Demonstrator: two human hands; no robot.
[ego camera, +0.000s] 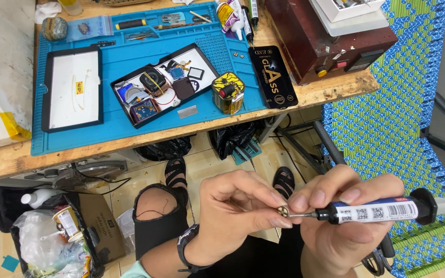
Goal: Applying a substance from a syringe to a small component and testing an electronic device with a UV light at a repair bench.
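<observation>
Brass-coloured small round part (283,210) sits pinched in our left hand (233,206) fingertips, held over the lap below the desk edge, while our right hand (343,216) clamps the glue syringe (377,211), needle touching the part, prob. to steady it.

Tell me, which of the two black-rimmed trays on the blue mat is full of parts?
The tilted tray nearer the mat's middle: it holds small watch parts and boards. The upright tray at the mat's left holds only a few small bits on its white floor.
</observation>
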